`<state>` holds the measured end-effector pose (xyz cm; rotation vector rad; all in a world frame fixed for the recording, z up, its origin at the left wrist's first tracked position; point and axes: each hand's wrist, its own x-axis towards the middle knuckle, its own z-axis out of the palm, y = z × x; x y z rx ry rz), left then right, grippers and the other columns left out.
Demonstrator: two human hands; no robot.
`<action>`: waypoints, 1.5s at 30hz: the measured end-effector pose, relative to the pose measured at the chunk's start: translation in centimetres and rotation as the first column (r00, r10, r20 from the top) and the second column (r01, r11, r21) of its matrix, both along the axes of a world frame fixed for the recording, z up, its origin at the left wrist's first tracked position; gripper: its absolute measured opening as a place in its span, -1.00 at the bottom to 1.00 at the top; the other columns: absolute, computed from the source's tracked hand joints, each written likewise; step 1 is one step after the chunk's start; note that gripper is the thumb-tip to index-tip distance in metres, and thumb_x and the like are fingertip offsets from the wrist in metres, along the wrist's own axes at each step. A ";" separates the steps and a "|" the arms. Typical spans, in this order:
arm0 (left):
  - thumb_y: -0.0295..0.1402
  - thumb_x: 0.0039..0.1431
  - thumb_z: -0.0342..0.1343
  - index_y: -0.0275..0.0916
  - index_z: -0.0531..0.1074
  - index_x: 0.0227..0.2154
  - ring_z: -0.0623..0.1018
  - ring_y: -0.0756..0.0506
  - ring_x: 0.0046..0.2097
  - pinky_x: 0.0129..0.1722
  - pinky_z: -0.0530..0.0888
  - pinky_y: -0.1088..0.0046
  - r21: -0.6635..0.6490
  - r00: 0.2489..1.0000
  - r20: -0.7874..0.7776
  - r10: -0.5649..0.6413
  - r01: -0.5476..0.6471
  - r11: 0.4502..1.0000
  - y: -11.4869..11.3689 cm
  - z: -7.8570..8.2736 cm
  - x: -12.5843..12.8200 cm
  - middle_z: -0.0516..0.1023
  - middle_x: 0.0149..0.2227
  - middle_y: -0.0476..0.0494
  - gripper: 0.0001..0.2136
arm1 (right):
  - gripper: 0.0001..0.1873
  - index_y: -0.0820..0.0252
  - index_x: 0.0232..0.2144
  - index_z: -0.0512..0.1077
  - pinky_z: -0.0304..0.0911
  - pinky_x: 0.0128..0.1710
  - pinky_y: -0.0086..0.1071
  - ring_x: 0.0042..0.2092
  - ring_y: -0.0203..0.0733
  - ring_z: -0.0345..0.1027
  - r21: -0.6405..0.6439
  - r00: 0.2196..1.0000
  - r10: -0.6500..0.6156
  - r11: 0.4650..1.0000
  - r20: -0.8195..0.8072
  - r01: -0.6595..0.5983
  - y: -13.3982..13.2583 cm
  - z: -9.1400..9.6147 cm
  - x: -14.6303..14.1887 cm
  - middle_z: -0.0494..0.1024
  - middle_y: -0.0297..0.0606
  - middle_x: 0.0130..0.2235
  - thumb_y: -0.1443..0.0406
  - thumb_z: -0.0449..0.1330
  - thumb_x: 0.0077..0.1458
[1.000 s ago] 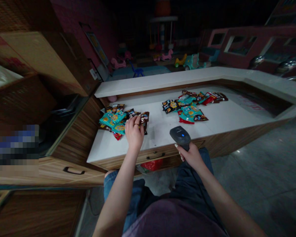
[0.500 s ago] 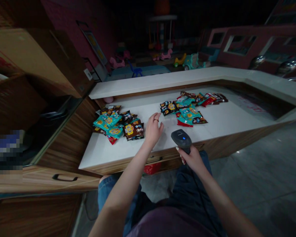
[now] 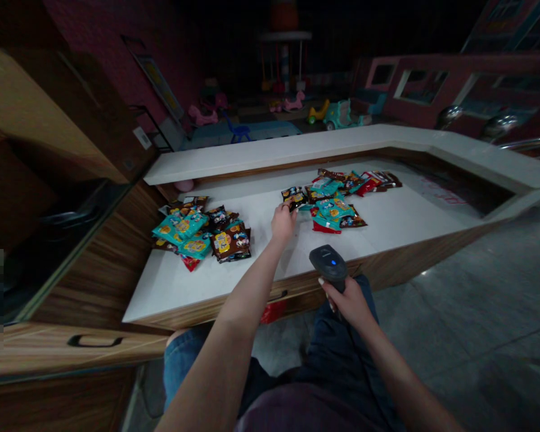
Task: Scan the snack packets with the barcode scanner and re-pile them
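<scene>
My left hand [image 3: 284, 222] is closed on the near edge of a black snack packet [image 3: 294, 195] at the left end of the right-hand pile. Teal snack packets [image 3: 333, 209], brown ones and red ones lie overlapped beside it. In my right hand [image 3: 348, 298] is a dark barcode scanner [image 3: 327, 261], held by its handle over the counter's front edge, its blue light on. A second heap, with teal packets [image 3: 182, 228] and a brown packet [image 3: 231, 241], lies on the left of the white counter [image 3: 265, 264].
A raised white ledge [image 3: 270, 144] runs along the counter's back. Cardboard boxes [image 3: 85, 114] stand at the left above a wooden cabinet [image 3: 40, 342]. A drawer handle [image 3: 276, 295] is under the counter front. Toy cars [image 3: 342, 114] and a blue chair [image 3: 237, 129] stand beyond.
My left hand has reached forward from the bare counter to the black packet and closed on its edge. My right hand still holds the scanner. The whole view has shifted slightly.
</scene>
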<state>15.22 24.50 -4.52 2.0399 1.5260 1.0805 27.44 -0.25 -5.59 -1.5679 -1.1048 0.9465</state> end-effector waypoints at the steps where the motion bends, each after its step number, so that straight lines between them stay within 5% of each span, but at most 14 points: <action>1: -0.41 0.34 0.13 -0.28 0.48 0.10 0.56 -0.28 0.16 0.23 0.44 0.12 -0.009 0.994 0.111 0.005 -0.004 1.000 -0.7 -0.2 -0.7 0.59 0.11 -0.39 -0.70 | -0.57 0.09 -0.50 0.35 0.19 -0.67 -0.39 -0.70 -0.22 0.27 -0.010 1.000 0.006 1.000 -0.015 -0.006 0.0 0.0 -0.2 0.36 -0.40 -0.72 -0.10 0.29 0.01; 3: -0.35 0.36 0.12 -0.26 0.49 0.07 0.59 -0.25 0.09 0.18 0.49 0.15 -0.059 0.936 0.350 0.034 -0.015 0.998 -2.3 -0.7 -2.1 0.63 0.05 -0.32 -0.72 | -0.60 0.09 -0.47 0.36 0.19 -0.66 -0.40 -0.69 -0.23 0.27 -0.028 0.999 0.020 0.999 -0.051 -0.022 0.1 0.2 -0.8 0.36 -0.42 -0.72 -0.07 0.30 -0.01; 6: -0.27 0.34 0.14 -0.22 0.48 0.05 0.63 -0.18 0.00 0.00 0.61 0.23 -0.200 0.735 0.670 0.104 0.044 0.979 -5.2 -1.6 -4.2 0.64 0.01 -0.24 -0.71 | -0.63 0.10 -0.44 0.36 0.21 -0.64 -0.40 -0.69 -0.25 0.27 -0.011 0.996 0.053 0.998 -0.069 -0.054 0.2 0.4 -1.9 0.39 -0.43 -0.68 -0.03 0.31 -0.01; 10: -0.18 0.27 0.20 -0.16 0.43 0.06 0.66 -0.13 -0.12 -0.14 0.67 0.25 -0.306 0.469 0.864 0.183 0.199 0.931 -8.7 -2.9 -6.0 0.63 0.00 -0.18 -0.65 | -0.64 0.10 -0.40 0.36 0.19 -0.66 -0.42 -0.69 -0.25 0.26 -0.005 0.990 0.115 0.993 -0.076 -0.116 0.3 0.5 -3.3 0.37 -0.46 -0.70 -0.03 0.29 0.02; 17: -0.18 0.17 0.28 -0.14 0.41 -0.03 0.66 -0.15 -0.06 -0.05 0.67 0.19 -0.289 0.361 0.915 0.180 0.274 0.917 -10.5 -3.4 -6.7 0.65 -0.03 -0.13 -0.65 | -0.64 0.11 -0.37 0.36 0.21 -0.65 -0.43 -0.68 -0.24 0.31 0.001 0.986 0.159 0.987 -0.053 -0.159 0.1 0.5 -4.4 0.40 -0.45 -0.68 -0.01 0.31 0.05; 31: -0.23 0.28 0.13 -0.15 0.37 0.02 0.66 -0.17 0.04 -0.01 0.66 0.18 -0.314 0.442 0.877 0.189 0.229 0.922 -10.4 -3.3 -6.6 0.64 0.03 -0.18 -0.71 | -0.65 0.09 -0.39 0.37 0.19 -0.64 -0.41 -0.70 -0.22 0.29 -0.029 0.983 0.181 0.983 -0.005 -0.181 -0.8 1.6 -5.0 0.37 -0.46 -0.71 -0.02 0.27 0.01; 34: -0.19 0.29 0.13 -0.16 0.38 0.07 0.65 -0.19 0.04 -0.02 0.65 0.16 -0.274 0.528 0.838 0.138 0.188 0.943 -11.0 -2.9 -6.5 0.62 0.08 -0.22 -0.66 | -0.66 0.09 -0.40 0.36 0.19 -0.63 -0.41 -0.70 -0.24 0.28 -0.027 0.984 0.179 0.983 -0.011 -0.179 -0.9 1.7 -4.8 0.38 -0.47 -0.71 -0.02 0.27 0.00; 38: -0.17 0.34 0.11 -0.21 0.43 0.11 0.60 -0.22 0.14 0.19 0.52 0.13 -0.033 0.824 0.566 -0.033 0.063 0.997 -12.8 -0.5 -7.6 0.61 0.11 -0.30 -0.63 | -0.64 0.09 -0.42 0.36 0.18 -0.64 -0.42 -0.70 -0.25 0.27 -0.012 0.987 0.163 0.987 -0.009 -0.163 -0.9 1.1 -4.2 0.35 -0.48 -0.72 -0.03 0.28 0.02; 40: -0.21 0.39 0.06 -0.18 0.45 0.15 0.55 -0.21 0.22 0.29 0.44 0.17 0.136 0.935 0.353 -0.028 -0.022 0.990 -13.5 1.4 -9.2 0.58 0.17 -0.29 -0.65 | -0.63 0.09 -0.43 0.36 0.18 -0.64 -0.42 -0.69 -0.26 0.27 -0.002 0.990 0.140 0.990 -0.008 -0.140 -0.9 0.7 -3.9 0.38 -0.46 -0.69 -0.04 0.29 0.03; 45: -0.34 0.42 -0.07 -0.19 0.43 0.24 0.34 -0.23 0.40 0.44 0.23 0.09 0.334 0.960 -0.056 0.274 -0.240 0.911 -13.4 5.1 -14.6 0.41 0.35 -0.31 -0.59 | -0.64 0.10 -0.44 0.36 0.20 -0.64 -0.43 -0.68 -0.27 0.28 0.015 0.990 0.135 0.991 -0.040 -0.134 -0.8 0.3 -3.6 0.40 -0.44 -0.68 -0.01 0.30 0.05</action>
